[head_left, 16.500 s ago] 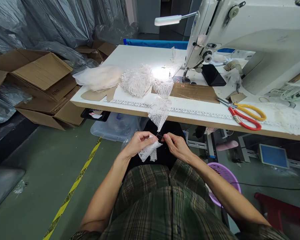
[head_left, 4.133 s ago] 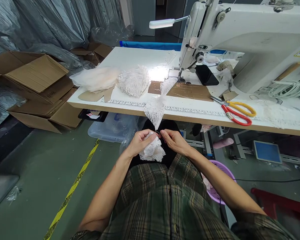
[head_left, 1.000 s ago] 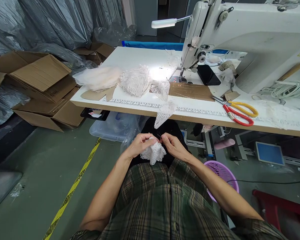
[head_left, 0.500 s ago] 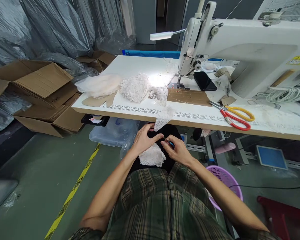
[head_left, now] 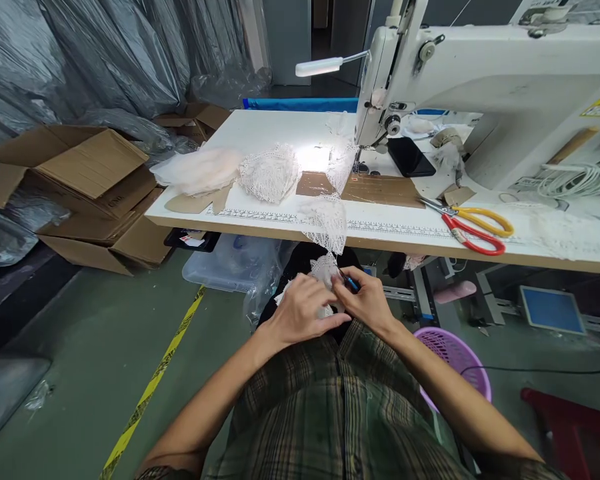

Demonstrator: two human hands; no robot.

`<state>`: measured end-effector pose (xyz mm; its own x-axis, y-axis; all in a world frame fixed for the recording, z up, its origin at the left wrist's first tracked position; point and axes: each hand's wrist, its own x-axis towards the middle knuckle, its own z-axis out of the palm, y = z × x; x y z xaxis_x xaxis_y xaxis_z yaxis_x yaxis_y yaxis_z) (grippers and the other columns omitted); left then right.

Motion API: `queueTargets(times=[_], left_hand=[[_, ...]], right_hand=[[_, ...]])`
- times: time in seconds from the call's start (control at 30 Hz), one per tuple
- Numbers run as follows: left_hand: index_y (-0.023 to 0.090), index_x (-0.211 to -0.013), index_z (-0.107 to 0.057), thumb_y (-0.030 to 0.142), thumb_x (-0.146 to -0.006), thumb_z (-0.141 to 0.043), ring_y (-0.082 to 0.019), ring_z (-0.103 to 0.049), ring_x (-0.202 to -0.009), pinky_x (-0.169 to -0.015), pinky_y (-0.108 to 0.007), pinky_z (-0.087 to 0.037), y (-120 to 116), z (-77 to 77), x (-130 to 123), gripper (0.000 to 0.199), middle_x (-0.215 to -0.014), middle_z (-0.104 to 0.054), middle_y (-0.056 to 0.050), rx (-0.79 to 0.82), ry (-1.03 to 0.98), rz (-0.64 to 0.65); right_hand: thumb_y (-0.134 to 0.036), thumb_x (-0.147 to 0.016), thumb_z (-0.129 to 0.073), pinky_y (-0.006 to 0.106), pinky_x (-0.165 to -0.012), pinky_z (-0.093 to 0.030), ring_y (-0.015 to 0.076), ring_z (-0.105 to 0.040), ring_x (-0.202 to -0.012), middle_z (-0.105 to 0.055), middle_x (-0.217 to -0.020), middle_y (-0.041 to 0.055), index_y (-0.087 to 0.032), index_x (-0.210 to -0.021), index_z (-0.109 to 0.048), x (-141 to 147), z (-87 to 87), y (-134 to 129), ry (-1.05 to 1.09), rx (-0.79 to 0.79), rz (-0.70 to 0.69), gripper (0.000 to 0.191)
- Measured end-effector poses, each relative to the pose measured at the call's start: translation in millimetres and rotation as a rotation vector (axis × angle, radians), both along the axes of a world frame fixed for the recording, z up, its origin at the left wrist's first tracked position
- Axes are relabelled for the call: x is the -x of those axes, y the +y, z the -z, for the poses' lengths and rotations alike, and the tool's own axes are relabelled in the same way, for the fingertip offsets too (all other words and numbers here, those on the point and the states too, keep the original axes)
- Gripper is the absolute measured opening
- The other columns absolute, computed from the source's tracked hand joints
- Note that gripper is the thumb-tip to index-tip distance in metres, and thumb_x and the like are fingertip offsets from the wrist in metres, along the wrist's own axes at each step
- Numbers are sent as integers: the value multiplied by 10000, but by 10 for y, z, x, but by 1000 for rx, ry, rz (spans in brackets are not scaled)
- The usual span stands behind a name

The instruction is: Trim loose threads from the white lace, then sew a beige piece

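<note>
A strip of white lace (head_left: 327, 223) runs from under the sewing machine's needle over the table's front edge down to my lap. My right hand (head_left: 365, 298) is closed around a small tool (head_left: 350, 281) with a blue part, its dark tip beside the lace. On the lap, my left hand (head_left: 305, 310) lies over white lace, thumb stretched toward my right hand; its fingertips are partly hidden, so its hold on the lace is unclear. Farther left on the table sit a lace pile (head_left: 270, 175) and sheer pale fabric (head_left: 200, 170).
The white sewing machine (head_left: 510, 73) stands at the right of the table (head_left: 260, 127). Scissors with red and yellow handles (head_left: 480, 230) lie near the front edge, a black phone (head_left: 410, 158) behind. Cardboard boxes (head_left: 90, 173) are at left; a purple basket (head_left: 453, 353) is below.
My left hand has come down from the table edge onto the lap lace. The hanging lace now reaches lower, between my hands. My right hand has shifted slightly right and down, still with the tool.
</note>
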<state>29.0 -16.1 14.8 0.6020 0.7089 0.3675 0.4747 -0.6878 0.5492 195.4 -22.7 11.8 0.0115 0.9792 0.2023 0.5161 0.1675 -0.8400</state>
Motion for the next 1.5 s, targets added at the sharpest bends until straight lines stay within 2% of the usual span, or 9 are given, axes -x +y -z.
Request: queueTargets(times=[0.07, 0.13, 0.27, 0.33, 0.47, 0.67, 0.97, 1.4, 1.5], left_hand=[[175, -933, -635, 508, -744, -683, -249, -572, -911, -868, -398, -396, 81, -72, 68, 386, -932, -646, -108, 56, -180, -169], [166, -1090, -598, 549, -714, -692, -271, -548, -1052, -937, -410, -396, 166, -117, 119, 546, -1118, -612, -142, 258, -355, -219], [148, -1217, -565, 587, -742, -663, -284, -587, -1090, -922, -396, -452, 225, -111, 143, 654, -1195, -615, -171, 978, -610, 141], [134, -1125, -633, 522, -743, -703, -269, -616, -1042, -878, -361, -481, 201, -87, 137, 549, -1151, -643, -167, 1143, -676, 220], [129, -839, -688, 380, -702, -781, -205, -646, -884, -753, -290, -509, 154, -62, 140, 300, -1009, -694, -110, 1119, -707, 83], [123, -858, -697, 401, -730, -748, -166, -638, -720, -645, -257, -492, 142, -86, 182, 310, -804, -712, -67, 1034, -548, -95], [125, -902, -714, 388, -771, -709, -133, -605, -670, -596, -215, -445, 126, -80, 234, 294, -783, -708, -47, 997, -522, -109], [111, -780, -675, 402, -739, -720, -85, -500, -551, -499, -182, -386, 119, -72, 234, 297, -644, -594, -4, 1061, -534, -151], [109, -794, -674, 416, -753, -700, -87, -504, -559, -496, -182, -388, 108, -64, 230, 311, -661, -595, -4, 1033, -515, -140]], right_hand=[[-359, -861, -528, 241, -575, -391, 126, -495, -582, -582, -650, 5, -168, -795, -625, 3, -27, -41, 56, 3, -116, 224], [-347, -870, -532, 242, -605, -412, 130, -517, -611, -609, -685, 10, -166, -834, -648, 8, -46, -94, 107, 11, -254, 218], [-340, -871, -555, 254, -641, -445, 141, -550, -651, -658, -774, 32, -170, -891, -687, 17, -36, -189, 177, 33, -430, 217], [-349, -869, -566, 259, -636, -449, 143, -552, -650, -662, -786, 38, -168, -909, -694, 12, -19, -214, 197, 43, -447, 226], [-389, -868, -573, 250, -596, -434, 133, -528, -618, -638, -745, 26, -171, -898, -681, -22, 1, -205, 208, 87, -427, 244], [-523, -968, -308, 238, -556, -382, 123, -482, -606, -564, -683, 14, -162, -807, -620, -81, 49, -81, 189, 202, -343, 504], [-530, -968, -323, 242, -542, -297, 112, -442, -552, -520, -599, -22, -166, -780, -603, 3, 28, 85, 44, 173, -404, 496], [-470, -966, -359, 247, -555, -276, 109, -420, -542, -498, -599, -24, -189, -701, -526, 54, 45, 56, -80, 133, -332, 421], [-483, -957, -361, 240, -557, -293, 107, -409, -559, -464, -609, -31, -192, -701, -490, 75, 117, 36, 10, 155, -314, 408]])
